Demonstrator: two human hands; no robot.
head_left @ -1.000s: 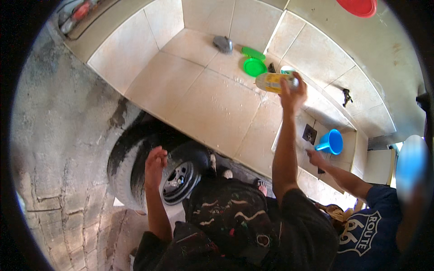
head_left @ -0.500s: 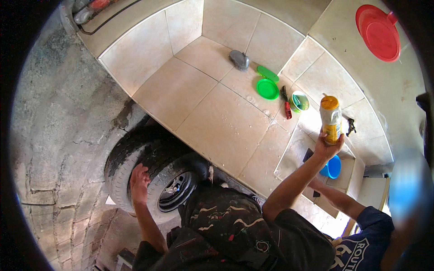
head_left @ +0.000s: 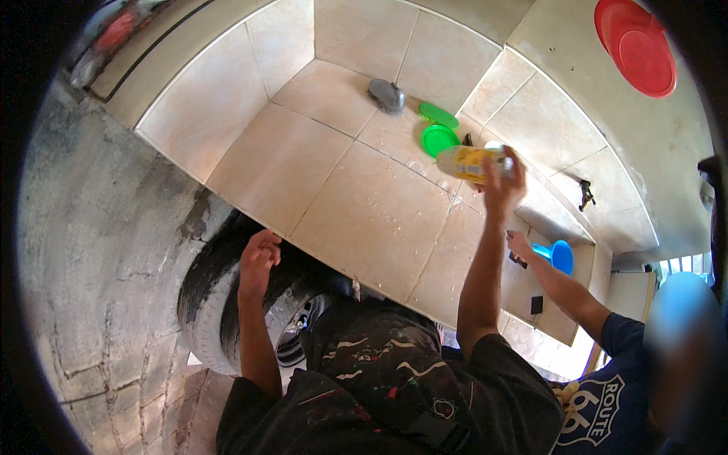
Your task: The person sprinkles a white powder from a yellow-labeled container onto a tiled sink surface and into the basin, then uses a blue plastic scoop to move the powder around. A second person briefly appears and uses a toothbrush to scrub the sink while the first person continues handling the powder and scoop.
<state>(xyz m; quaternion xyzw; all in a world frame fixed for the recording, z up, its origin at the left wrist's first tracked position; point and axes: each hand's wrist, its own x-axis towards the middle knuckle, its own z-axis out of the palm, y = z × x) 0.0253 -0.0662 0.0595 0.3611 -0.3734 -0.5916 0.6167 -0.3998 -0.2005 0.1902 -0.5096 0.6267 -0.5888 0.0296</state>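
My right hand (head_left: 502, 186) grips a yellow-labelled bottle (head_left: 469, 162) tipped on its side above the tiled counter (head_left: 364, 205). Its pale, cloudy end points left, towards a green round lid (head_left: 440, 141). Behind the bottle and hand, a small tub is mostly hidden, and only a bit of the red-handled brush shows. My left hand (head_left: 260, 254) is at the counter's front edge, above the tires (head_left: 216, 318). Its fingers are loosely bent and hold nothing. Whether it touches the edge, I cannot tell.
A green brush (head_left: 438, 115) and a grey oval brush (head_left: 386, 96) lie at the back. To the right, a co-worker's hand (head_left: 519, 244) reaches over the sink basin (head_left: 557, 322), beside a blue cup (head_left: 561, 258). A black tap (head_left: 586, 195) and red basins (head_left: 643, 61) are on the wall.
My right hand has moved left and tipped the bottle from upright to sideways. My left hand has risen from the tire to the counter edge. The co-worker's hand has come into view.
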